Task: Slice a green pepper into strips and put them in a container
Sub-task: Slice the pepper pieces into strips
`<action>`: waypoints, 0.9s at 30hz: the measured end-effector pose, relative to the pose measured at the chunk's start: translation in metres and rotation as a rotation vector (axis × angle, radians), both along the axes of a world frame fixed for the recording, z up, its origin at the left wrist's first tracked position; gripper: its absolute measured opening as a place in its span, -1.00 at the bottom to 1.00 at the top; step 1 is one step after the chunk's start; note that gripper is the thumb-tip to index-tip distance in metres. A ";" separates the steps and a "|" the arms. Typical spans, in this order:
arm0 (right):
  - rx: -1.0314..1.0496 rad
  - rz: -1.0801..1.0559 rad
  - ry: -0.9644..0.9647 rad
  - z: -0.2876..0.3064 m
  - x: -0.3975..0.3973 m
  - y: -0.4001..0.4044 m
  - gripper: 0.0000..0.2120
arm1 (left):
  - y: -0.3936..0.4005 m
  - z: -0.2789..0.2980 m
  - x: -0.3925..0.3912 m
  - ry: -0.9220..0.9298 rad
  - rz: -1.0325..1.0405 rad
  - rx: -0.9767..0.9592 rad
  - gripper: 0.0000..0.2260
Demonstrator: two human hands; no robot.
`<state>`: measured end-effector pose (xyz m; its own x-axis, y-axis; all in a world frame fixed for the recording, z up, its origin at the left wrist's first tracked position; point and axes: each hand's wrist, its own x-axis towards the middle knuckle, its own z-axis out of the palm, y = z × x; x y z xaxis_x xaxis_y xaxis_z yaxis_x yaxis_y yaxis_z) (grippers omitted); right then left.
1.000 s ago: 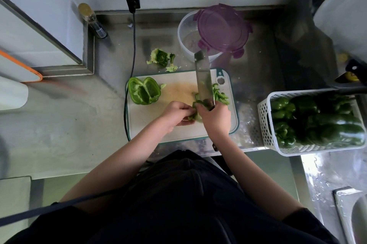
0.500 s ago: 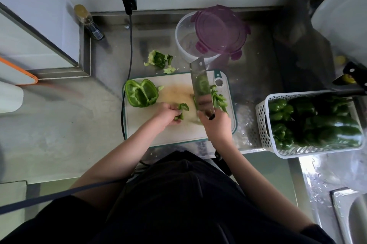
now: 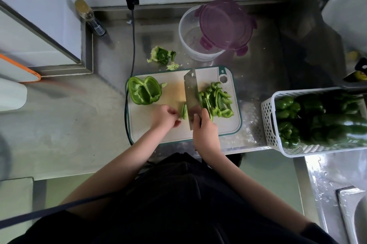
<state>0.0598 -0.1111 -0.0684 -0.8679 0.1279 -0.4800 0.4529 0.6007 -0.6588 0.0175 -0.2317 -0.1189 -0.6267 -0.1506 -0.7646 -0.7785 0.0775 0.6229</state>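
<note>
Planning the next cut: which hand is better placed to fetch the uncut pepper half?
Left. The left hand holds only a small pepper piece and is nearest the pepper half on the board's left; the right hand grips the cleaver.

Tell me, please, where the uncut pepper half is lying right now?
In the head view, the uncut pepper half lies cut side up at the far left corner of the cutting board, left of the cleaver, with the scraps beyond it.

Kitchen: steel counter (image 3: 268, 48), sink (image 3: 355, 214).
</note>
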 end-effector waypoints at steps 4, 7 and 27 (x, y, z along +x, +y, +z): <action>0.007 -0.014 0.012 -0.003 0.002 -0.005 -0.82 | -0.001 0.001 0.007 -0.049 0.037 0.074 -0.85; -0.005 -0.012 0.018 0.000 0.003 -0.012 -0.83 | 0.001 0.003 0.007 -0.109 0.070 0.126 -0.88; 0.300 0.215 0.000 -0.011 0.003 -0.021 -0.87 | -0.002 0.012 0.010 -0.141 0.051 0.195 -0.88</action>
<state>0.0624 -0.1321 -0.0792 -0.8904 0.0781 -0.4483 0.2954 0.8486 -0.4389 0.0274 -0.2339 -0.1069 -0.5075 -0.0198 -0.8614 -0.8584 -0.0752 0.5074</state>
